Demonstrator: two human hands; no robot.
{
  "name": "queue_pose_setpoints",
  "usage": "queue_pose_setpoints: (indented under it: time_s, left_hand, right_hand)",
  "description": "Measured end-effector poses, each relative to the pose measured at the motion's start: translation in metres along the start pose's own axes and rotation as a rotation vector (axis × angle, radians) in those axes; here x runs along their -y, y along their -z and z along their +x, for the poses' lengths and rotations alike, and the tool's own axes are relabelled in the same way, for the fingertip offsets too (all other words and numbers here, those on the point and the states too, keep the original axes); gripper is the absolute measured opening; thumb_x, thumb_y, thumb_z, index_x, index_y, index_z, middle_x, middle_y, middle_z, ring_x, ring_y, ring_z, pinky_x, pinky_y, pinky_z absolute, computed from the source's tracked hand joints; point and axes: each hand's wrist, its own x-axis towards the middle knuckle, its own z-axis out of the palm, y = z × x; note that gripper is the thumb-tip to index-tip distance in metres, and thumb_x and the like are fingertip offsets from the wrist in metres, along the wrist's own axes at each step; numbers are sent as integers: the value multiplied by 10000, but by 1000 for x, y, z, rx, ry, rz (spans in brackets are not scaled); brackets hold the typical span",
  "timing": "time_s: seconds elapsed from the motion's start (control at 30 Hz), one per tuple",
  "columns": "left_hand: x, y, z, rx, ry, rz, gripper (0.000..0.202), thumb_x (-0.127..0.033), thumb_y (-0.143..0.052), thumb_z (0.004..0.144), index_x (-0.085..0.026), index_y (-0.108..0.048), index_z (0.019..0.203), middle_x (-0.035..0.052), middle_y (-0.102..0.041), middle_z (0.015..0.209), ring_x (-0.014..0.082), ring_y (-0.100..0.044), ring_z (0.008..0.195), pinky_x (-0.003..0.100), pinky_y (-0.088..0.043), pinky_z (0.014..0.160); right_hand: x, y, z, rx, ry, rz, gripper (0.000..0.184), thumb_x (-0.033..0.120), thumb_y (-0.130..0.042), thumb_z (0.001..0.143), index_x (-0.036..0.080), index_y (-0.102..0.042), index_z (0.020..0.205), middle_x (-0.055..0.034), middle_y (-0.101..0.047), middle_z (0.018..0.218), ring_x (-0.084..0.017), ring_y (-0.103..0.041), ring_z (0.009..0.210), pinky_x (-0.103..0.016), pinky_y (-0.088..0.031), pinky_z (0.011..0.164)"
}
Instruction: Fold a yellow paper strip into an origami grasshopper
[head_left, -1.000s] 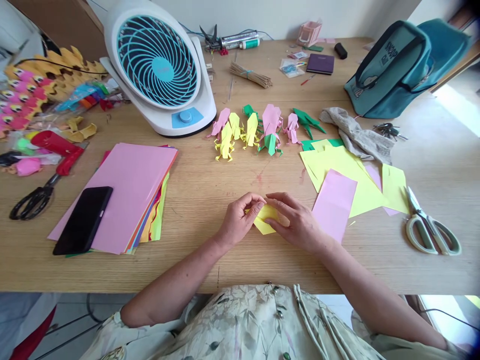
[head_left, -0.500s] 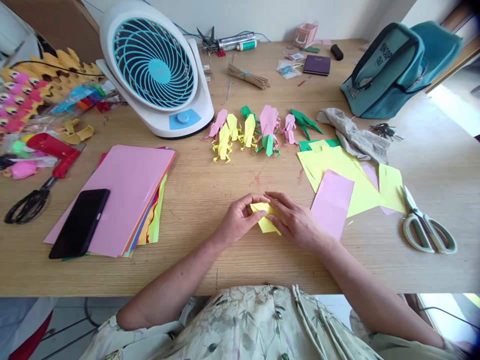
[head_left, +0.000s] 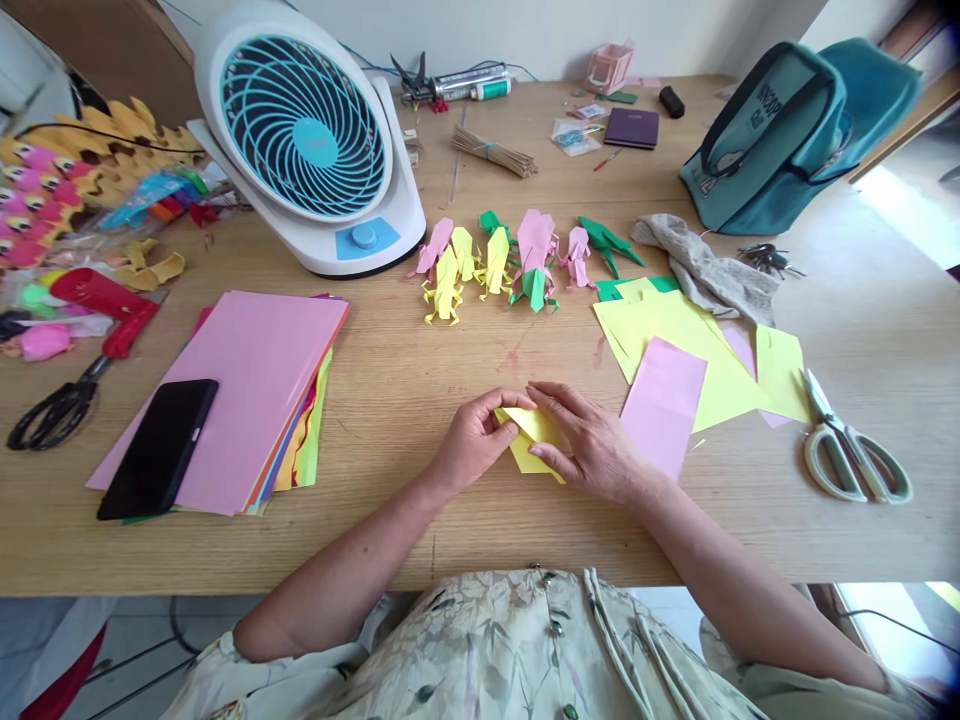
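A partly folded sheet of yellow paper (head_left: pixel 538 428) lies between my hands near the front of the table. My left hand (head_left: pixel 476 440) pinches its left edge between thumb and fingers. From the other side, my right hand (head_left: pixel 589 438) grips the sheet, its fingers over the far edge and its thumb on the near part. Some of the paper is hidden beneath the fingers. Beyond my hands stands a row of folded paper frogs in pink, yellow and green, including a yellow frog (head_left: pixel 445 287) and a green frog (head_left: pixel 535 288).
Pink paper (head_left: pixel 664 400) and yellow sheets (head_left: pixel 675 335) lie to the right, beside scissors (head_left: pixel 855 450). At left, a phone (head_left: pixel 159 448) rests on a stack of coloured paper (head_left: pixel 262 380). A fan (head_left: pixel 322 150), a grey cloth (head_left: pixel 712 275) and a teal bag (head_left: pixel 795 140) stand or lie farther back.
The flap of the yellow paper has opened somewhat, and more of its surface shows between my hands. My right thumb has shifted slightly down and left. Both hands stay in about the same place.
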Motion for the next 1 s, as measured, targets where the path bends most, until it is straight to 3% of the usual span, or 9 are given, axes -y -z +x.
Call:
queue_pose_setpoints:
  time_s: [0.1, 0.33, 0.43, 0.53, 0.7, 0.9, 1.0]
  left_hand:
    - [0, -2, -2, -50, -10, 65, 221, -109, -580, 778, -185, -669, 965, 13, -695, 929, 141, -613, 803, 233, -468, 728]
    - [0, -4, -4, -145, -15, 68, 200, -232, -655, 841, -200, -622, 1036, 10, -651, 895, 145, -627, 830, 217, -496, 690]
    - [-1, -4, -3, -155, -4, 52, 260, -259, -662, 848, -206, -588, 1092, -9, -610, 846, 127, -607, 769, 208, -496, 666]
    - [1, -4, -3, -153, 4, 29, 301, -242, -650, 851, -206, -569, 1139, -11, -591, 851, 116, -590, 730, 187, -484, 600]
    - [5, -3, -2, -160, -2, 62, 325, -243, -630, 869, -208, -586, 1189, -2, -580, 872, 106, -565, 687, 174, -457, 521]
    - [5, 0, 0, -181, -174, 283, 202, -178, -620, 878, -191, -643, 1078, 12, -634, 881, 134, -608, 816, 246, -501, 766]
    - [3, 1, 0, -153, -251, 394, 112, -174, -655, 863, -188, -660, 974, 22, -662, 901, 144, -606, 842, 255, -478, 799]
  right_hand:
    - [4, -2, 1, -53, 13, -13, 680, 508, -591, 910, 182, -392, 1473, -198, -528, 1389, -354, -563, 1238, -511, -510, 1000]
    - [9, -3, 2, -217, -26, 85, 436, 261, -541, 952, 186, -477, 1377, -170, -560, 1351, -275, -580, 1206, -430, -517, 985]
    - [6, -4, 2, -294, -117, 156, 133, 226, -505, 956, 203, -609, 1036, -115, -665, 1098, -211, -664, 904, -336, -562, 747]
    - [3, -4, 2, -354, -261, 246, 186, 233, -533, 930, 213, -541, 745, -20, -622, 727, -148, -582, 614, -259, -476, 539]
    - [-2, -8, 0, -376, -431, 564, 172, 331, -586, 917, 205, -602, 801, -11, -632, 725, -148, -584, 643, -254, -471, 579]
    - [-8, -13, 0, -316, -481, 816, 244, 438, -611, 902, 206, -628, 826, -17, -603, 715, -173, -582, 694, -280, -493, 626]
    - [-8, -14, -1, -267, -469, 857, 241, 443, -624, 897, 209, -633, 840, -22, -607, 746, -177, -578, 707, -289, -494, 638]
